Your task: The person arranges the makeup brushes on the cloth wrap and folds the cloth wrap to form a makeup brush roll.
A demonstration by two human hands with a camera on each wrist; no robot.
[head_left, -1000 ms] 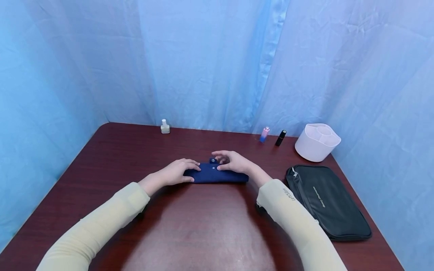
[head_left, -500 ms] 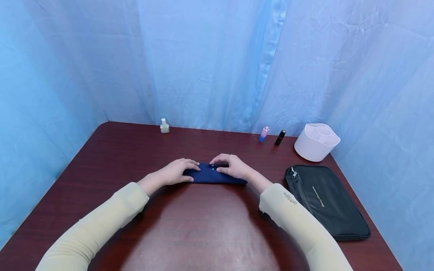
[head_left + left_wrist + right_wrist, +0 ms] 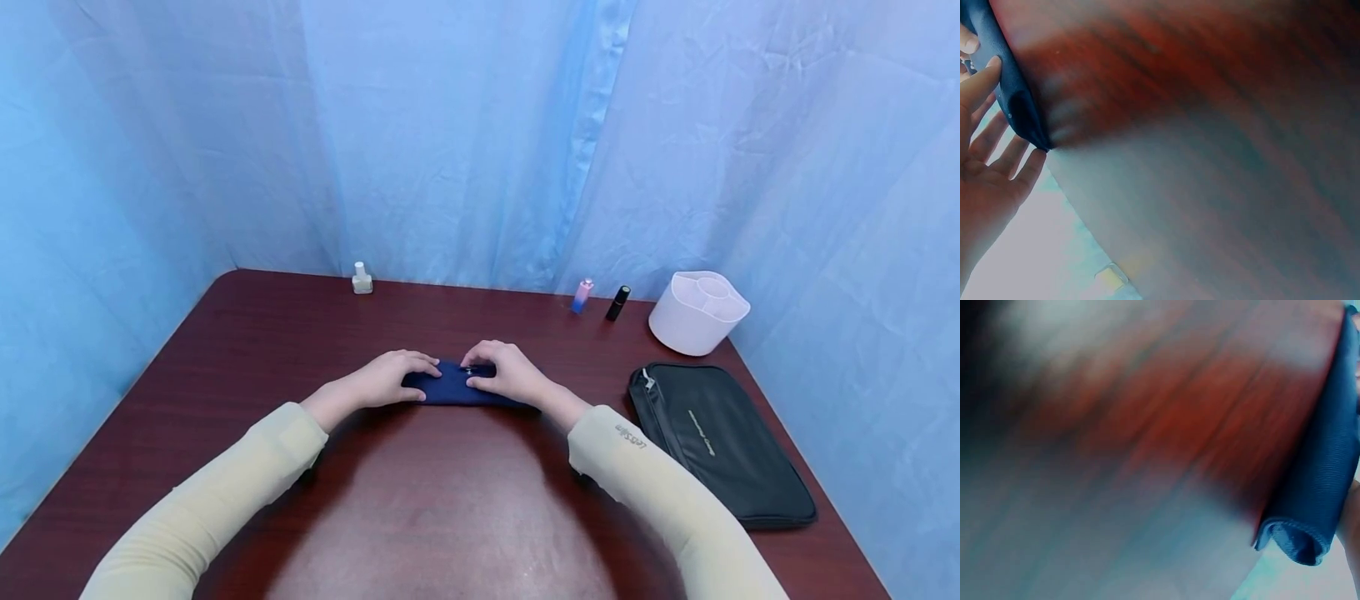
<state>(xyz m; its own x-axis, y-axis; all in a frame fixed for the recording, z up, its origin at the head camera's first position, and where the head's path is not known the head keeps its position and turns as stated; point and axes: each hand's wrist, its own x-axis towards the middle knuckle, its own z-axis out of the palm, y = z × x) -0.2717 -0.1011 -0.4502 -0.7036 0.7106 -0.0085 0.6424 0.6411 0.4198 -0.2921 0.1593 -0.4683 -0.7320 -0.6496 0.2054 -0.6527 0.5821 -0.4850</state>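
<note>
A navy rolled fabric pouch (image 3: 452,387) lies lengthwise across the table in the head view. My left hand (image 3: 386,379) grips its left end, thumb on the near side and fingers over the top. In the left wrist view those fingers (image 3: 999,134) reach behind the roll. Around the pouch's middle, my right hand (image 3: 510,377) has its fingers and thumb curled at a small tab with a metal snap (image 3: 469,371), mostly covered by the fingers. The right wrist view shows the pouch's open rolled end (image 3: 1297,540).
A small nail polish bottle (image 3: 362,279) stands at the back left. Farther right are a pink-and-blue bottle (image 3: 581,296), a black tube (image 3: 618,303) and a white divided holder (image 3: 696,315). A black zipped case (image 3: 727,446) lies on the right. Blue curtains (image 3: 450,150) hang behind the table.
My right fingers have brought the snap tab from beyond the far edge down onto the pouch, and the right hand has shifted slightly left. The left hand stays in place.
</note>
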